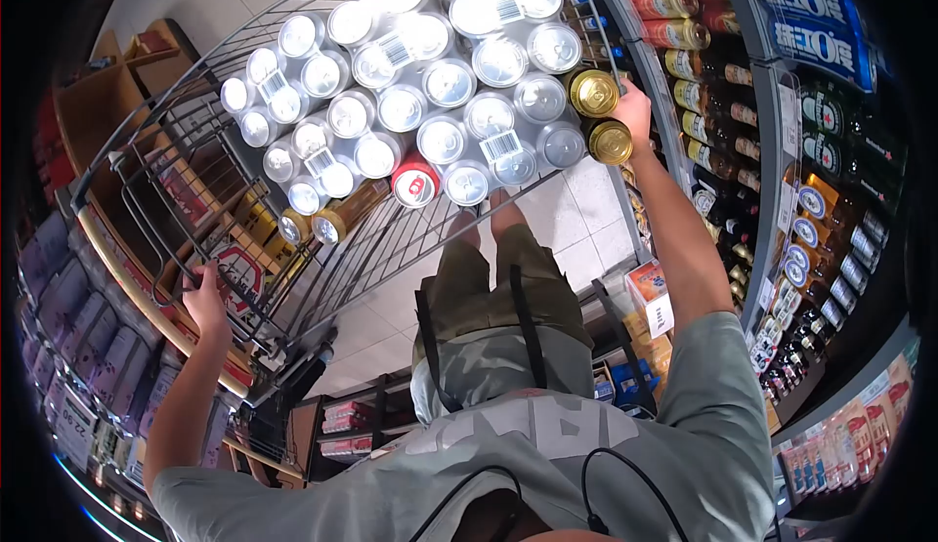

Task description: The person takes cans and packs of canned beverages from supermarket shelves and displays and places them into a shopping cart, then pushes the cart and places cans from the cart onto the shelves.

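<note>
My right hand (633, 112) is closed around two gold-topped cans (594, 93) at the right end of a wire shopping cart (366, 267). Shrink-wrapped packs of silver-topped cans (402, 108) fill much of the cart, with barcode labels on the wrap. One red-topped can (416, 184) stands at their near edge. Beside it, two more gold cans (330, 226) lean over at a tilt. On the left, my left hand (205, 300) grips the cart's dark wire frame near its pale handle bar (137, 278). Its fingertips are partly hidden.
Close on my right, a shelf (757, 15) holds red-and-gold cans (664, 3), rows of bottles (708, 100) and blue packs (816, 0). Wrapped purple packs (117, 356) stand at the left. Cartons (649, 293) sit low beside my legs, over the tiled floor (576, 210).
</note>
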